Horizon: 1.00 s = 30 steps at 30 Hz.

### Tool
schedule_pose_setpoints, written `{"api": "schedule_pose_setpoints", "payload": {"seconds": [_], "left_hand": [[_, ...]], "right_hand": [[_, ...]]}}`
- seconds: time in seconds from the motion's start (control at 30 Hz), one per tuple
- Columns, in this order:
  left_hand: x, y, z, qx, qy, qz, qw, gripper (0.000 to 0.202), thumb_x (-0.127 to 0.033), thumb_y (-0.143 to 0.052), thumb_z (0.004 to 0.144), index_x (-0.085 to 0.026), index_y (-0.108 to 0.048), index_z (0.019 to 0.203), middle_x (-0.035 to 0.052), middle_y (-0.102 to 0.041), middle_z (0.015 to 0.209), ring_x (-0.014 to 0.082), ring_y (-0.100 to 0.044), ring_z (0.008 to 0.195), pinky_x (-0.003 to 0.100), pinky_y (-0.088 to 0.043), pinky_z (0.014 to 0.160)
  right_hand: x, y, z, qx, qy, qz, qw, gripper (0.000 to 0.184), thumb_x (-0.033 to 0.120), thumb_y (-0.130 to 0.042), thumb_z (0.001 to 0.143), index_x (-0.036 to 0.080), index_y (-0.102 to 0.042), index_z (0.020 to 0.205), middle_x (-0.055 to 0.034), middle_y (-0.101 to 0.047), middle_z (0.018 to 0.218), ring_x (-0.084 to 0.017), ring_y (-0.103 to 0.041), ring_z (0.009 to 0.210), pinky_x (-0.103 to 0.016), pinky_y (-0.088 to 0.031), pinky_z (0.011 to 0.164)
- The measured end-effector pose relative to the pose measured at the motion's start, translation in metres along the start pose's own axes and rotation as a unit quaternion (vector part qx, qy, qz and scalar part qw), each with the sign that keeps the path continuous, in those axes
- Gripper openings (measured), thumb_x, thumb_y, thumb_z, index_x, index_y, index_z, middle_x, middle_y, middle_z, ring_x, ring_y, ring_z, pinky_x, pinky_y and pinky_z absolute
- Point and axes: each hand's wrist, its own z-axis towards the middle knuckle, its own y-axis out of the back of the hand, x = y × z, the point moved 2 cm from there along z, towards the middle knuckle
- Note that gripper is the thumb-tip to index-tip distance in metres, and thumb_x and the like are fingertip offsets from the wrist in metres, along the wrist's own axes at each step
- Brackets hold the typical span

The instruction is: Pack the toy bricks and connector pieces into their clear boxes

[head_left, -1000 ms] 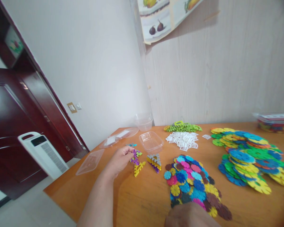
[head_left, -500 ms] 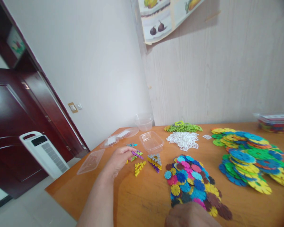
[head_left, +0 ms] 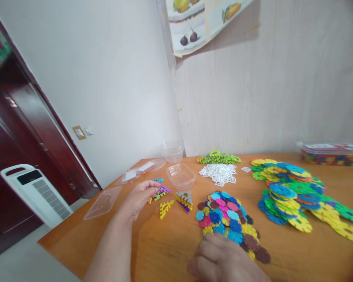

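Note:
My left hand [head_left: 141, 196] is closed, thumb and fingers pinching a purple notched triangle piece [head_left: 164, 188] just above the table. Right below it are green notched pieces [head_left: 160, 195], and a yellow notched triangle [head_left: 166, 208] lies closer to me. To the right stands a small stack of grey, yellow and purple notched triangles [head_left: 184, 199]. My right hand [head_left: 223, 258] is low in front, over the near side of a pile of small coloured notched discs [head_left: 229, 225]. Its fingers are curled and slightly blurred; what is inside them, if anything, is hidden.
Behind are a clear square tub [head_left: 181, 176], a clear bowl [head_left: 173, 152], clear lids [head_left: 102, 203], white lattice pieces [head_left: 219, 173] and green pieces [head_left: 219, 158]. Large notched discs [head_left: 285, 192] spread on the right, with a filled box [head_left: 332, 152] beyond. The table's left edge [head_left: 59, 258] is near.
My right hand has risen further into view, towards the small disc pile. My left hand stays at the notched pieces with the purple one. The whole view has shifted slightly right.

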Motion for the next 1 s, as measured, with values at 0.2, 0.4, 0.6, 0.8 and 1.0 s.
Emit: {"api": "schedule_pose_setpoints", "payload": {"seconds": [0.2,0.4,0.6,0.8,1.0], "left_hand": [[0.004,-0.001,0.005,-0.046,0.004,-0.042,0.998,0.024,-0.029,-0.060,0.068,-0.017,-0.064,0.089,-0.0035,-0.057,0.059,0.0074,-0.040,0.046,0.019,-0.025,0.045],[0.004,-0.005,0.007,-0.054,0.005,-0.083,0.995,0.031,-0.029,-0.062,0.065,-0.018,-0.058,0.094,-0.0029,-0.060,0.067,0.0082,-0.045,0.047,0.019,-0.029,0.045],[0.005,-0.007,0.010,-0.068,-0.005,-0.099,0.993,0.046,-0.029,-0.063,0.064,-0.016,-0.061,0.108,0.0002,-0.063,0.074,0.0102,-0.049,0.054,0.022,-0.034,0.052],[0.016,-0.007,0.016,-0.056,-0.005,-0.113,0.992,0.055,-0.033,-0.060,0.067,-0.015,-0.063,0.119,-0.0003,-0.061,0.070,0.0104,-0.047,0.056,0.022,-0.031,0.053],[0.023,-0.009,0.022,-0.060,0.002,-0.097,0.993,0.051,-0.034,-0.060,0.067,-0.016,-0.067,0.114,0.0031,-0.065,0.076,0.0116,-0.048,0.059,0.023,-0.033,0.056]], "right_hand": [[-0.038,0.047,0.015,-0.093,-0.138,-0.007,0.986,0.023,0.031,-0.049,0.095,0.023,-0.064,0.109,-0.0063,-0.068,0.103,-0.021,-0.059,0.095,-0.037,-0.043,0.087],[-0.078,0.053,0.014,-0.098,-0.227,-0.052,0.968,0.043,0.050,-0.046,0.095,0.021,-0.063,0.122,-0.0106,-0.065,0.120,-0.028,-0.056,0.114,-0.044,-0.041,0.099],[-0.085,0.059,0.036,-0.101,-0.215,-0.023,0.971,0.046,0.050,-0.040,0.097,0.021,-0.063,0.123,-0.0101,-0.064,0.124,-0.027,-0.055,0.117,-0.042,-0.039,0.101],[-0.118,0.064,0.054,-0.122,-0.290,0.073,0.947,0.060,0.060,-0.026,0.097,0.020,-0.071,0.093,-0.0077,-0.073,0.095,-0.025,-0.064,0.093,-0.036,-0.047,0.084],[-0.146,0.051,0.029,-0.088,-0.338,0.079,0.934,0.070,0.068,-0.024,0.094,0.018,-0.073,0.093,-0.0102,-0.073,0.087,-0.027,-0.065,0.091,-0.037,-0.045,0.084]]}}
